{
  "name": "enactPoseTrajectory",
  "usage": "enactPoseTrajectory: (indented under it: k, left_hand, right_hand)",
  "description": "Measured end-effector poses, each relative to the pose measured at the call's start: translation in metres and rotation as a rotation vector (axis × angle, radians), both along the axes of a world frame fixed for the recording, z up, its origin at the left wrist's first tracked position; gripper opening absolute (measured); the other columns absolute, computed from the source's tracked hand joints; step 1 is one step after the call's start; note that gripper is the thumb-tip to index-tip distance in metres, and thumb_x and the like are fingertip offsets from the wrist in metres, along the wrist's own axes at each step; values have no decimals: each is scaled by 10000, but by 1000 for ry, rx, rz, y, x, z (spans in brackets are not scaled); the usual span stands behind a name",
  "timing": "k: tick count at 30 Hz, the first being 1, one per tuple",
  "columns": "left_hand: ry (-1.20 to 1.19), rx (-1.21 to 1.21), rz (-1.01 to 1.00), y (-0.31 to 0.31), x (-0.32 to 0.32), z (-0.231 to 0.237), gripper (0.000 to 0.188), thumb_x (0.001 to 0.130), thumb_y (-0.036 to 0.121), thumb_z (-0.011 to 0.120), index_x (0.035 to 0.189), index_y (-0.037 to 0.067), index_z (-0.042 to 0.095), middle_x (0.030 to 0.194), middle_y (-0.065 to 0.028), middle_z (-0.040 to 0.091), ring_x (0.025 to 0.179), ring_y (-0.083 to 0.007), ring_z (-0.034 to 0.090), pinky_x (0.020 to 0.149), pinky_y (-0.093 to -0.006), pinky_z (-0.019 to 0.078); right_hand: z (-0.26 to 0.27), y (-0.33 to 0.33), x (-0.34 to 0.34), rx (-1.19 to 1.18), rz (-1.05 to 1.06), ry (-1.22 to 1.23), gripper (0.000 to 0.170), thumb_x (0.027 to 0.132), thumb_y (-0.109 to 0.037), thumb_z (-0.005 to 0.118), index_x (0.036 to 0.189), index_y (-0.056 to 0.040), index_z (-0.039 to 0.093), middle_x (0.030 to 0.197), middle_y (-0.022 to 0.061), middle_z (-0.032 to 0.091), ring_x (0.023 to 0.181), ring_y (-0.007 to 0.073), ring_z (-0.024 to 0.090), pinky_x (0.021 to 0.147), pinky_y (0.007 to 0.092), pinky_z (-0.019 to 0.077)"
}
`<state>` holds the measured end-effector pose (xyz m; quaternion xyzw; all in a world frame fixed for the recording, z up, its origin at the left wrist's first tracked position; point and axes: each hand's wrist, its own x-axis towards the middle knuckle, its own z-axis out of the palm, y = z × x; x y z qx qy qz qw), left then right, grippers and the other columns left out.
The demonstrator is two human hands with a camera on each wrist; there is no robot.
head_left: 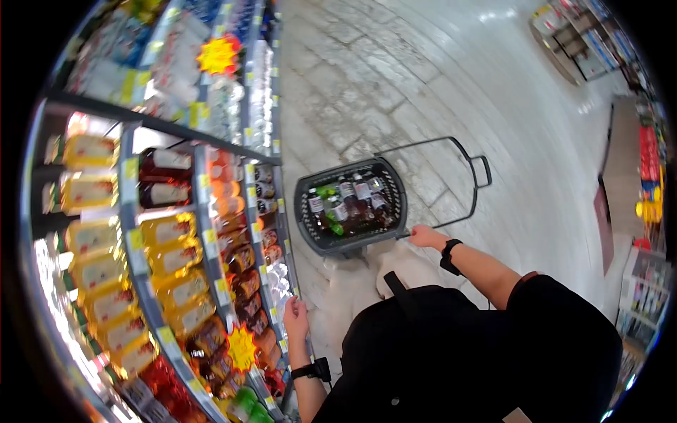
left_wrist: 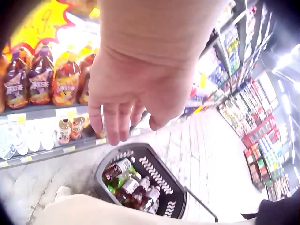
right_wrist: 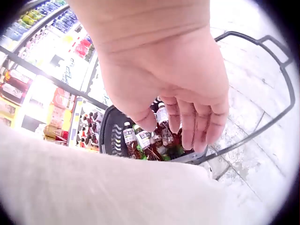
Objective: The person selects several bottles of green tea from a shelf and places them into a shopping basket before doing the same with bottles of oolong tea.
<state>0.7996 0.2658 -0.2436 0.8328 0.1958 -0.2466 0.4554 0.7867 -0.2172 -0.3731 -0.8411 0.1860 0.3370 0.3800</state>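
Observation:
A dark grey shopping basket [head_left: 303, 211] stands on the floor in front of the person, its long pull handle [head_left: 471, 166] folded out to the right. Inside lie several dark drink bottles with pale labels [head_left: 345, 190] and some green bottles [head_left: 331, 227]. My right hand [head_left: 425, 237] hangs by the basket's near right corner, fingers loosely bent and nothing held; in the right wrist view it overlaps the basket [right_wrist: 110, 129]. Beside the drinks shelf, my left hand [head_left: 295, 321] hangs low with relaxed fingers and an empty palm. The left wrist view has that hand [left_wrist: 140, 93] above the basket.
Along the left runs a tall drinks shelf [head_left: 134, 233] packed with yellow, red and dark bottles. Yellow starburst price signs [head_left: 241, 347] stick out from it. To the right are a display stand [head_left: 578, 42] and more shelving [head_left: 643, 282]. Pale tiles [head_left: 352, 77] cover the floor.

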Motion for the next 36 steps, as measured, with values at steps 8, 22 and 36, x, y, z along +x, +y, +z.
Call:
enactPoseTrajectory:
  k: [8, 22, 36]
  left_hand:
    - [-316, 2, 369, 25, -87, 93, 314, 928, 139, 613, 1220, 32, 570, 924, -52, 651, 807, -112, 623, 732, -239, 488]
    - [-1052, -178, 766, 102, -142, 316, 114, 951, 36, 546, 1030, -28, 597, 964, -96, 661, 868, -146, 634, 831, -283, 508]
    - [-1238, 253, 93, 169, -142, 551, 270, 829, 61, 690, 1071, -20, 600, 963, -85, 659, 866, -149, 623, 805, -282, 502]
  right_hand:
    - [58, 54, 129, 478, -227, 47, 207, 862, -213, 587, 841, -11, 627, 690, 95, 649, 529, 175, 594, 466, 311, 468]
    - [472, 397, 145, 1085, 665, -219, 217, 953, -226, 577, 1035, -27, 608, 904, 68, 685, 857, 140, 660, 746, 276, 511]
    - [616, 484, 64, 1407, 1011, -228, 144, 954, -139, 574, 1027, -15, 576, 930, 67, 670, 876, 130, 646, 797, 273, 511]
